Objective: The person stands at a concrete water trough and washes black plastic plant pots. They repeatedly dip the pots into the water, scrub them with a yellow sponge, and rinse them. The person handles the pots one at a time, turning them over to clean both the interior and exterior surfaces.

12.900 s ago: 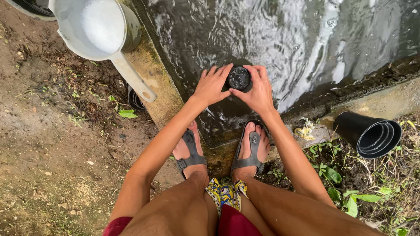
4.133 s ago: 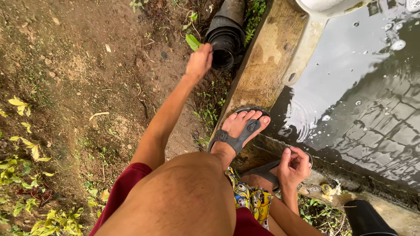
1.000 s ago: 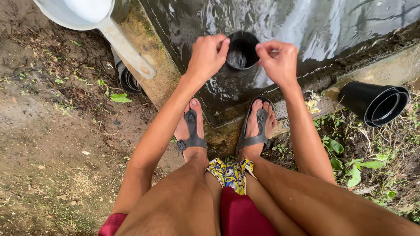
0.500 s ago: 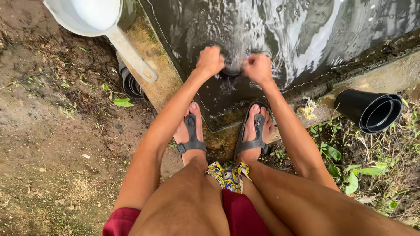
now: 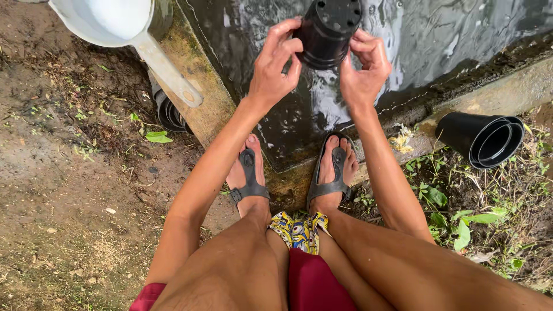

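The person crouches at the corner of a concrete water trough (image 5: 196,109), both hands raised over the dark, rippled water (image 5: 438,40). Between them is a black plastic nursery pot (image 5: 328,29), turned bottom-up so its drain holes face the camera. The left hand (image 5: 273,72) curls around the pot's left side, thumb and fingertips pressed to the wall. The right hand (image 5: 363,72) grips the opposite side, fingers bent against the rim area (the exact contact of the lower fingers is hidden behind the pot). Both hands are closed on it; the pot hangs above the water's surface, clear of the trough's edge.

Below, two feet in dark grey thong sandals (image 5: 331,173) stand on the wet ledge at the trough's corner. A pale plastic dipper with a long handle (image 5: 124,26) rests on the trough's rim at upper left. To the right, on the weedy ground, a stack of nested black pots (image 5: 481,138) lies on its side, openings facing right. Another stack of black pots (image 5: 167,112) lies tucked against the trough's outer wall at left, near a green leaf (image 5: 156,136) on bare soil.
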